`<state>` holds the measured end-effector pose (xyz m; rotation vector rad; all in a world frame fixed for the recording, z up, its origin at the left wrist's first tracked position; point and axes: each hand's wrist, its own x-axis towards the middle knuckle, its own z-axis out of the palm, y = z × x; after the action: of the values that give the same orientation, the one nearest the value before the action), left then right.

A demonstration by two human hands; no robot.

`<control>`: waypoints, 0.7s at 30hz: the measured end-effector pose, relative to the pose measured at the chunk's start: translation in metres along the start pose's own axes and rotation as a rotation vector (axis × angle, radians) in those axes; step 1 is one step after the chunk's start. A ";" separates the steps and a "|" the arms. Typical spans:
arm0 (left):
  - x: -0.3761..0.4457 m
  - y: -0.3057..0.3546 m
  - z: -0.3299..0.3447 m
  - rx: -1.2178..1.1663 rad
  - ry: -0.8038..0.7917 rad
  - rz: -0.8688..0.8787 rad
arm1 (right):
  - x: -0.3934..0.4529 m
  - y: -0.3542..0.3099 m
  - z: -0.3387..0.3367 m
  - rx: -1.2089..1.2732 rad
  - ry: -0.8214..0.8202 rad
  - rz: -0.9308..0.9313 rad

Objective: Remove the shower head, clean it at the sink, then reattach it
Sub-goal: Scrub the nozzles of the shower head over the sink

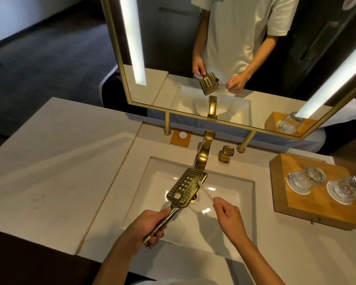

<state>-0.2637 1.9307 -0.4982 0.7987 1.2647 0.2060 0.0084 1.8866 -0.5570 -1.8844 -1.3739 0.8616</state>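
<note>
Gripping the handle of the gold shower head (185,187), the left hand (144,227) has its fingers wrapped round the lower part of the stem and holds the head out over the white sink (230,229), its perforated face turned up and its far end just below the spout of the gold faucet (202,155). The right hand (229,217) pinches the end of a thin white toothbrush (206,191) between curled fingers and thumb; the brush tip touches the right edge of the shower head's face, near its far corner. Both hands hang over the basin, the drain (194,199) showing partly under the head. The sink is set in a pale worktop (56,171). Along the back edge of the worktop, to the right of the faucet, stands a square gold tap handle (226,154), and to the left lies a small wooden coaster (180,137) with a round white item on it. At the right edge of the worktop sits a wooden tray (317,208) carrying two clear glasses (305,178), each resting on a white paper mat. A gold-framed mirror (224,118) with lit strips stands on gold posts behind the sink and reflects the person's white T-shirt, both hands, the shower head and the brush.
</note>
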 end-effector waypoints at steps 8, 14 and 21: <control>0.002 0.009 0.000 -0.024 0.042 0.030 | -0.014 -0.003 0.008 -0.253 -0.152 -0.148; 0.002 0.013 -0.006 -0.024 0.120 0.099 | -0.006 -0.010 -0.013 -0.076 -0.128 -0.075; 0.008 0.003 0.001 0.165 0.279 0.168 | -0.020 -0.030 0.004 -0.371 -0.242 -0.087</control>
<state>-0.2595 1.9374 -0.5025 1.0467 1.4909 0.3621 -0.0157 1.8756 -0.5323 -2.0206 -1.8554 0.8579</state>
